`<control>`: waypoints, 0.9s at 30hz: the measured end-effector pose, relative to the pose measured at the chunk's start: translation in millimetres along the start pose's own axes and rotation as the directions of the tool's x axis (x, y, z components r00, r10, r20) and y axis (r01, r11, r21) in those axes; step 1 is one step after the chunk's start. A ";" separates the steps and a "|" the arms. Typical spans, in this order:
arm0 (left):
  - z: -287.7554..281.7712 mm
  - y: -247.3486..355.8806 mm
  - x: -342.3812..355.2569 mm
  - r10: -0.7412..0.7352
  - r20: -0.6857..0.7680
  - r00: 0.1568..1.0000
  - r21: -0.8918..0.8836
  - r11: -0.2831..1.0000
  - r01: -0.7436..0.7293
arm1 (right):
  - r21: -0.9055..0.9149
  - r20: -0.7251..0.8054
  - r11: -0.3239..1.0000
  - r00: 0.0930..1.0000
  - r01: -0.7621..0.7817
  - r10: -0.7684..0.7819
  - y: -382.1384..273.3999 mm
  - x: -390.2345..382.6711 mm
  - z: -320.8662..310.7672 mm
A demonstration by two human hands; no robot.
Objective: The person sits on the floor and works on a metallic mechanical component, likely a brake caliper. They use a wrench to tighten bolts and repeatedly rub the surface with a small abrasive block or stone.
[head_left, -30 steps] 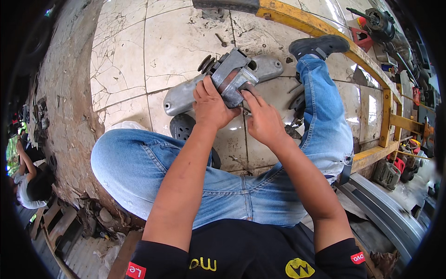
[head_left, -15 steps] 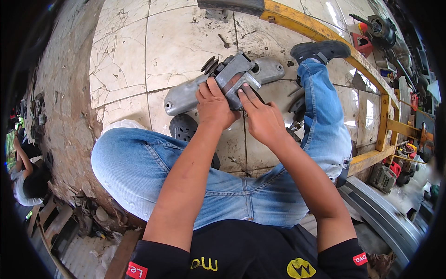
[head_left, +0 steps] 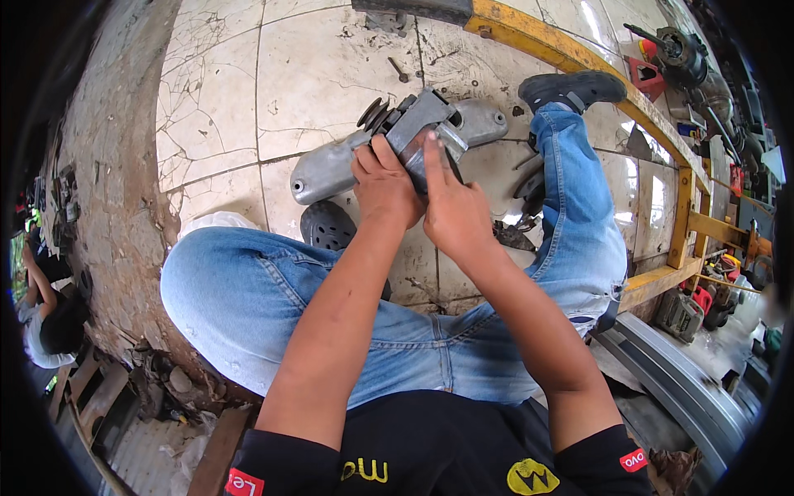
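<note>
A grey metal machine part (head_left: 423, 113) with a black grooved pulley (head_left: 376, 116) on its left side rests over a long grey metal casting (head_left: 327, 171) on the floor. My left hand (head_left: 385, 188) is wrapped round the part's near left side, its fingers on the edge by the pulley. My right hand (head_left: 455, 208) has its index finger stretched along the part's reddish-brown and grey near face, with the other fingers partly hidden or bent. The near underside is covered by my hands.
A bolt (head_left: 399, 69) lies on the tiles beyond. Yellow metal frame bars (head_left: 571, 51) run along the far right, past my shoe (head_left: 572, 88). Dark metal parts (head_left: 514, 236) lie between my legs. At the far left, another person (head_left: 51, 318) is partly visible.
My right hand has shifted left and turned more upright, its fingertips sliding up and left across the part. My left hand stays in nearly the same place.
</note>
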State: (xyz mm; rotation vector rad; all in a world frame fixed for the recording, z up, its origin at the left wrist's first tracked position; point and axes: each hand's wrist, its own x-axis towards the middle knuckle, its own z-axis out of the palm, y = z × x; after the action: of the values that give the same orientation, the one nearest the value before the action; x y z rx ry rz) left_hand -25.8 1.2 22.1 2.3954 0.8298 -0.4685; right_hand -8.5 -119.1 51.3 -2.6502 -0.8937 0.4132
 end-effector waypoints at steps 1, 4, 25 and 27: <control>1.8 -1.1 0.6 0.005 -0.021 1.000 -0.004 1.000 -0.005 | 0.000 -0.008 1.000 1.000 0.009 -0.009 -2.5 -1.1 0.0; 11.0 -6.5 2.1 0.028 -0.072 0.997 -0.011 1.000 -0.029 | -0.052 0.050 0.998 0.998 -0.021 0.023 -7.6 0.4 -2.9; -8.4 -5.2 -8.1 0.108 0.099 0.989 0.063 0.991 -0.115 | 0.335 -0.002 0.939 0.996 -0.081 0.086 15.8 16.9 -11.9; -15.9 -3.7 -16.3 0.139 0.093 0.986 0.109 0.983 -0.148 | 0.340 -0.021 0.939 0.997 -0.061 0.073 22.8 18.8 -7.6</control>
State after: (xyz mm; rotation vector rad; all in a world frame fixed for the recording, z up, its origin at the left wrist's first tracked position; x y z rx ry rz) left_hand -38.2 5.8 40.9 2.5003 0.6020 -0.5703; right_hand 20.7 -126.2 46.3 -2.3664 -0.6550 0.4898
